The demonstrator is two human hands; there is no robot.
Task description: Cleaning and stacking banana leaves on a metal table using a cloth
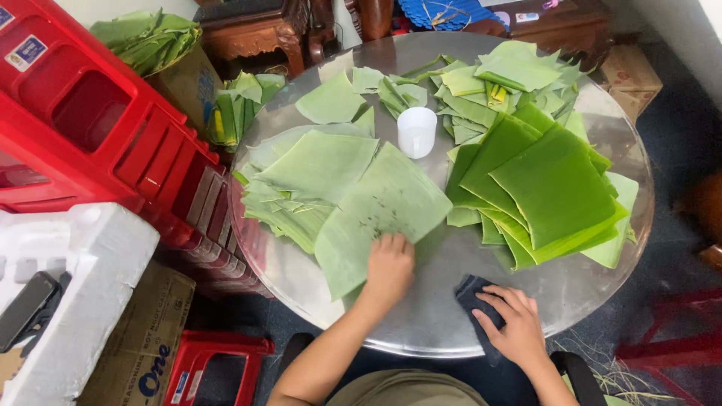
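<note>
While seated at round metal table [451, 301]: left hand [389, 267] laid flat, palm down, on near edge of pale leaf [376, 214], fingers spread and extended, pressing rather than gripping. Pale leaf spread flat at table centre-left, dull underside up, dark specks across surface, near corner reaching toward table rim. Right hand [514, 325] resting on dark cloth [472, 299] at near right part of table, fingers curled loosely over it, thumb side toward cloth; cloth bunched, partly under palm, so full closure of grip not discernible. Hands near each other, not touching; bare metal between them. Left of pale leaf: pale stack [301, 188] of similar leaves, edges overlapping, pale leaf lying partly over it. Right of pale leaf: bright stack [553, 188] of glossy green squares, fanned, well apart from left hand. White cup [416, 131] upright between the two stacks, beyond pale leaf. Loose scraps [481, 86] and trimmed strips scattered over far part of table. Off table, left: red crates [90, 128] stacked, white foam box [83, 278] with dark phone-like object [26, 308] on top, cardboard box [143, 346] below, red stool [214, 365] on floor. More leaves [147, 37] heaped behind crates. Wooden furniture [256, 30] at far side. Forearms bare, entering from bottom of view.
</note>
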